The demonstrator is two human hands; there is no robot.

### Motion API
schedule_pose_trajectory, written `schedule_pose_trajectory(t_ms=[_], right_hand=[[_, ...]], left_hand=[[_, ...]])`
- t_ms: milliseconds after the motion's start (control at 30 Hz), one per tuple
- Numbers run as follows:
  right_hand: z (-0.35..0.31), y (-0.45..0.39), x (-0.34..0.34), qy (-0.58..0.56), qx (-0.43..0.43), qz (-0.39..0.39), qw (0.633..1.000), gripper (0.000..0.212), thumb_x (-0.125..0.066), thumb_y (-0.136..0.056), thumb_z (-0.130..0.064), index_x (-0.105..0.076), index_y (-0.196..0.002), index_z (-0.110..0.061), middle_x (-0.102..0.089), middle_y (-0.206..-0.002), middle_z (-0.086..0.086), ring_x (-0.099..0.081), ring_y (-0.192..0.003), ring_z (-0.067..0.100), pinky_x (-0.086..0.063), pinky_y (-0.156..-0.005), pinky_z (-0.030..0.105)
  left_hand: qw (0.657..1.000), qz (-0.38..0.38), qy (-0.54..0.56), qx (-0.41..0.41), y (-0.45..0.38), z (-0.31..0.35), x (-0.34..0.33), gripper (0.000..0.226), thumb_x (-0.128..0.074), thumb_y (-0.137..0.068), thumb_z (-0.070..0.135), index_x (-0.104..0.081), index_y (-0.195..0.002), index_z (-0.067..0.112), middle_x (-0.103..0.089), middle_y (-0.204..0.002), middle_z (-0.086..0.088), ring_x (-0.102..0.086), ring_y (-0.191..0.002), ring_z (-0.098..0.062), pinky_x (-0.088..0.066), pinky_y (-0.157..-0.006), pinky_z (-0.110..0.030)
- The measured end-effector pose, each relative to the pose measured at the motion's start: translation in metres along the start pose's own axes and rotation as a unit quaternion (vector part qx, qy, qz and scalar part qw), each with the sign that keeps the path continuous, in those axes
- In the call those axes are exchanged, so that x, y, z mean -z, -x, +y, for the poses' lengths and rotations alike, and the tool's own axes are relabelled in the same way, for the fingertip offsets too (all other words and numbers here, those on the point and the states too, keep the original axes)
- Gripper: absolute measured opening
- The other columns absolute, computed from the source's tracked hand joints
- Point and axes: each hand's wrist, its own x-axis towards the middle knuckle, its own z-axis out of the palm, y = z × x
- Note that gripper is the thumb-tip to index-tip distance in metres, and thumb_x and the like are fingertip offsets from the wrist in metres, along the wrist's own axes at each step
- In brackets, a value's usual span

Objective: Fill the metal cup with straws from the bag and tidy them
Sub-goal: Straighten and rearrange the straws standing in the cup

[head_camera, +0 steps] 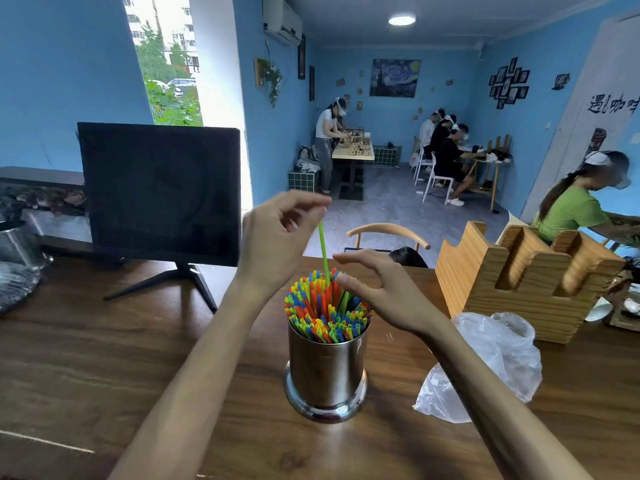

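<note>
Pinching a green straw (323,249) by its top end, the left hand (277,237) holds it upright above the metal cup (327,370), thumb and forefinger closed on it, the other fingers loosely curled. The straw's lower end sits among the bundle of straws (325,306) packed in the cup: red, blue, yellow, green. The right hand (384,292) hovers just beside the bundle's right side, fingers relaxed and spread, gripping nothing; can't tell whether the thumb touches the straws. Cup stands mid-desk (104,358), straight ahead of the person. A crumpled clear plastic bag (495,362) lies to its right. A wooden holder (512,282) stands behind the bag, a dark monitor (159,192) back left.
</note>
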Motion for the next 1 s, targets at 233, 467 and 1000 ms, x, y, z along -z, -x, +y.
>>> schedule_pose_trajectory(t_ms=[233, 467, 1000], right_hand=[[-0.003, -0.013, 0.005, -0.155, 0.001, -0.028, 0.988, 0.011, -0.058, -0.103, -0.026, -0.063, -0.103, -0.016, -0.075, -0.094, 0.003, -0.07, -0.1, 0.014, -0.052, -0.094, 0.033], [0.011, -0.017, 0.038, -0.462, -0.147, 0.124, 0.866, 0.013, -0.074, -0.079, -0.024, -0.073, -0.078, -0.011, -0.072, -0.073, 0.007, -0.066, -0.065, 0.012, -0.045, -0.049, 0.015], [-0.011, -0.023, 0.01, -0.179, 0.007, 0.179, 0.967, 0.049, -0.068, -0.096, -0.009, -0.05, -0.131, -0.038, -0.074, -0.095, 0.005, -0.074, -0.07, 0.022, -0.055, -0.054, 0.031]], left_hand=[[0.974, 0.15, 0.169, 0.011, -0.01, 0.006, 0.015, 0.015, -0.063, -0.099, 0.01, -0.071, -0.099, 0.023, -0.069, -0.087, 0.008, -0.068, -0.064, -0.007, -0.054, -0.067, -0.021], [0.982, 0.045, 0.098, 0.154, 0.009, -0.032, 0.021, 0.018, -0.075, -0.091, 0.01, -0.076, -0.095, 0.027, -0.075, -0.083, 0.009, -0.067, -0.075, -0.003, -0.05, -0.072, -0.015], [0.967, -0.172, -0.075, 0.174, 0.017, -0.056, -0.025, 0.007, -0.07, -0.094, 0.037, -0.072, -0.101, 0.039, -0.065, -0.091, 0.019, -0.063, -0.085, 0.002, -0.042, -0.066, -0.009]])
